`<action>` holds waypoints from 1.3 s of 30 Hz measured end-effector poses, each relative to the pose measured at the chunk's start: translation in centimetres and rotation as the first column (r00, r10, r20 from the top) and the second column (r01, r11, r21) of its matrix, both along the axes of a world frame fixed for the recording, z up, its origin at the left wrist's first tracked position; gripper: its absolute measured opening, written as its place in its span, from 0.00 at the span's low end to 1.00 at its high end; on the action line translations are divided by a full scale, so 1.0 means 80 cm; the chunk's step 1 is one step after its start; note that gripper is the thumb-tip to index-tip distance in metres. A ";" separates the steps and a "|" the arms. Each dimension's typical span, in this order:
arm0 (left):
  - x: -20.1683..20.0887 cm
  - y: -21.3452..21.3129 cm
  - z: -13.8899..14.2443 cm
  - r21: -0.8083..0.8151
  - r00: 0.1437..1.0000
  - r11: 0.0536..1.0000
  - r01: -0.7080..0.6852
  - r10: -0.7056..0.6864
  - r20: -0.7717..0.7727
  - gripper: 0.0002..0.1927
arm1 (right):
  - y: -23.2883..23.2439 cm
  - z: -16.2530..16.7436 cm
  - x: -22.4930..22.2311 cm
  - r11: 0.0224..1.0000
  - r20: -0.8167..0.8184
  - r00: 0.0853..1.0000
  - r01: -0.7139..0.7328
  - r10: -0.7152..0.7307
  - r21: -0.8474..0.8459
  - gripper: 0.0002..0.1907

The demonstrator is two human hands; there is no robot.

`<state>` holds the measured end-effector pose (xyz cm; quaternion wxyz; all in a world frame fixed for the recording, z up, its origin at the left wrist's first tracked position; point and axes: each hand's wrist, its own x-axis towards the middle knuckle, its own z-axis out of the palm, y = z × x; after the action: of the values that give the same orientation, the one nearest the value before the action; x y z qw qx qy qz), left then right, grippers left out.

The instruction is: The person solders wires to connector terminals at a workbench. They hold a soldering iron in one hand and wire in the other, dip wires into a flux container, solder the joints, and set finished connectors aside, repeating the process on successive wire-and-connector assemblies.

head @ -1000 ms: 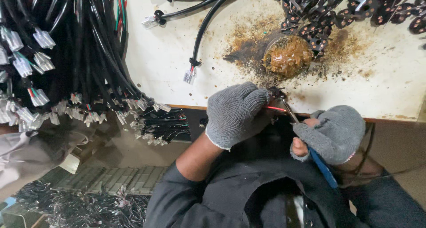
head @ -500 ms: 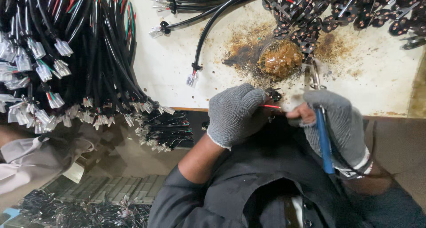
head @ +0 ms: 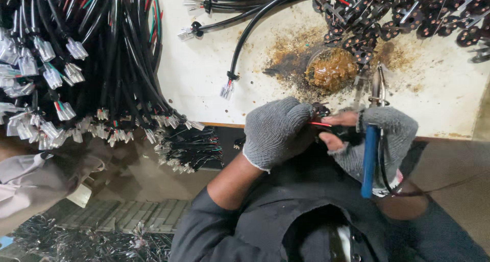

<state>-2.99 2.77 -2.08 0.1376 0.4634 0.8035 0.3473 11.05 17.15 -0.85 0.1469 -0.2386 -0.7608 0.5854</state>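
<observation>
Stained white bench (head: 204, 78) lies far, cable bundles (head: 92, 63) hanging at left. Near its edge, the gloved left hand (head: 278, 132) pinches a red wire (head: 321, 124); the right hand (head: 377, 139) grips a blue-handled iron (head: 370, 160), tip beside the flux pot (head: 332, 68)

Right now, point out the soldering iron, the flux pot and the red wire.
soldering iron (head: 369, 160), head view, on its blue handle.
flux pot (head: 332, 69), head view, on the brown paste inside.
red wire (head: 320, 124), head view, on the stretch between the gloved hands.
</observation>
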 end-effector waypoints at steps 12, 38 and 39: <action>-0.003 0.001 0.022 -0.044 0.996 0.998 0.051 -0.054 -0.072 0.13 | 0.000 -0.016 0.010 0.978 -0.004 0.999 0.032 -0.031 0.204 0.08; -0.055 0.015 0.022 0.155 0.889 0.915 -0.374 0.305 0.341 0.07 | 0.025 -0.008 0.024 0.953 0.047 0.995 0.075 -0.093 0.293 0.10; -0.058 0.019 0.020 0.146 0.887 0.915 -0.377 0.311 0.342 0.07 | 0.023 -0.009 0.024 0.958 0.050 0.995 0.071 -0.088 0.277 0.10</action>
<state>-7.62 4.28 -0.45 0.1493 0.2639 0.8002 0.5174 12.94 19.02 -1.57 0.1783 -0.2644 -0.8286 0.4601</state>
